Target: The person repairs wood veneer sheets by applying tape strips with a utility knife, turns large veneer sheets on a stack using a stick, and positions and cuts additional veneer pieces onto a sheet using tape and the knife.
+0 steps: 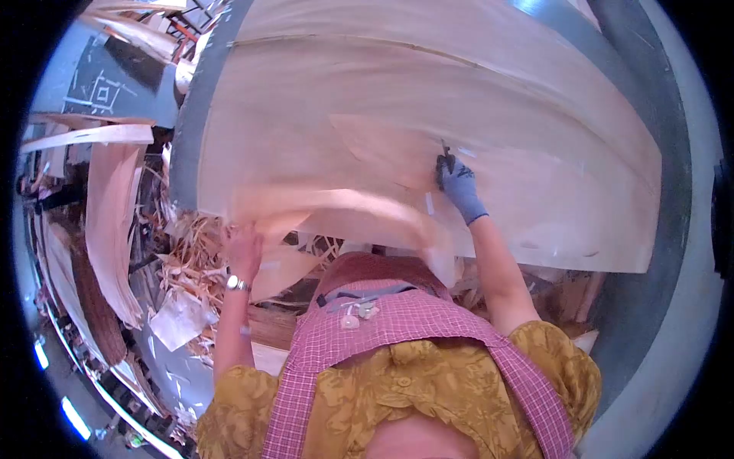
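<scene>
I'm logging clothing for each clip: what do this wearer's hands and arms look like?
The left hand is ungloved, with a pale-faced watch at the wrist. The right hand wears a blue-grey glove with dark fingers and dark marks on its back. Both sleeves are mustard-yellow, patterned, and end near the elbows.

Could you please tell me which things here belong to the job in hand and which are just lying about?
In use, it seems:
large thin wooden sheet
small dark tool in the gloved right hand
blurred curved strip at the bare left hand
grey worktop under the sheet

Lying about, apparently:
heap of scraps
loose pale piece
long sheets at far left
</scene>
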{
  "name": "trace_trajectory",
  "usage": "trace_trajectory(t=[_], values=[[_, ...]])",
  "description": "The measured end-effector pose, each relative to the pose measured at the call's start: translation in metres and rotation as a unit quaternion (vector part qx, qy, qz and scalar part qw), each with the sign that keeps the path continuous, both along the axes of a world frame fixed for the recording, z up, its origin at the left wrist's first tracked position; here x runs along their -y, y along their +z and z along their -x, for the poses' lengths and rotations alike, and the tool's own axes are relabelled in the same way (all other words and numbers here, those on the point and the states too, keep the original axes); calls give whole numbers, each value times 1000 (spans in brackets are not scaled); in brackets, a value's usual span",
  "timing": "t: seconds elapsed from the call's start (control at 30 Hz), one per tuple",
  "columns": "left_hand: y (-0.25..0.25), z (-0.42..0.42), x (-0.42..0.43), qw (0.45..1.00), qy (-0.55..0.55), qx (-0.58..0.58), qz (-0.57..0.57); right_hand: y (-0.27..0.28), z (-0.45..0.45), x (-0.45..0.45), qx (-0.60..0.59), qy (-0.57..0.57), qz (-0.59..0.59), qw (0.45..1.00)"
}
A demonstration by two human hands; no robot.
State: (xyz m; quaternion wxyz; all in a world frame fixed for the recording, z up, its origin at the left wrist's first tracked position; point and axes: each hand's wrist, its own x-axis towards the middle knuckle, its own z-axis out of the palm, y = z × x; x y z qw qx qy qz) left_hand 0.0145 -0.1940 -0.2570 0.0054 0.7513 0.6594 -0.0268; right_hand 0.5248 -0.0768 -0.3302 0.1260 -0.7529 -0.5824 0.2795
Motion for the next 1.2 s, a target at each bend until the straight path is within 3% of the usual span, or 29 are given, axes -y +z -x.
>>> trace_trajectory(t=[0.03,0.1,0.13,0.2,0.27,0.3,0.37,0.4,0.43,0.47,0.57,0.63,0.67,0.7,0.77,0.83,0.93,0.97,1.0,1.03,1.1,1.17,1.2], values=[[-11,25,34,998,27,-51,-7,4,2,0,-5,-4,12,1000],[-7,62,85,946,188,-16,262,21,7,-3,-12,-9,35,999],[2,57,91,923,202,61,323,2,4,-3,43,10,-45,998],[20,48,88,848,221,213,431,-19,-7,-4,-54,-20,-1,998],[57,-1,49,768,202,459,397,-44,-18,-9,-123,-30,16,992],[80,-32,23,750,179,565,293,-45,-23,-10,-186,-44,41,981],[127,-84,-28,593,245,745,181,-31,-23,-15,-308,-68,94,944],[132,-93,-53,472,205,844,150,-12,-17,-14,-349,-88,103,927],[139,-104,-75,412,210,878,121,17,-13,-14,-388,-109,112,908],[144,-115,-98,351,208,908,91,55,-5,-13,-344,-96,128,925],[145,-147,-151,251,205,944,55,89,57,15,-539,92,-78,834],[145,-170,-174,205,210,955,46,162,104,44,-505,152,56,848],[147,-182,-180,203,215,954,46,169,127,55,-507,243,5,827],[150,-192,-185,201,218,954,46,158,153,67,-637,233,11,735],[156,-203,-193,205,220,953,40,140,188,84,-724,252,-3,642],[156,-204,-198,215,227,949,33,143,201,94,-716,216,-25,664],[143,-200,-202,398,237,886,11,157,177,91,-674,230,137,688],[134,-194,-203,603,173,778,-7,168,167,91,-642,237,171,709],[119,-180,-201,773,101,626,-25,189,156,91,-607,242,205,728],[101,-167,-197,898,23,438,-39,201,146,91,-571,246,241,745],[62,-142,-180,869,-24,462,178,210,133,90,-559,215,287,748],[30,-138,-138,655,3,616,437,224,125,84,-574,160,302,744],[29,-140,-105,525,44,687,501,216,125,81,-589,142,274,747]])
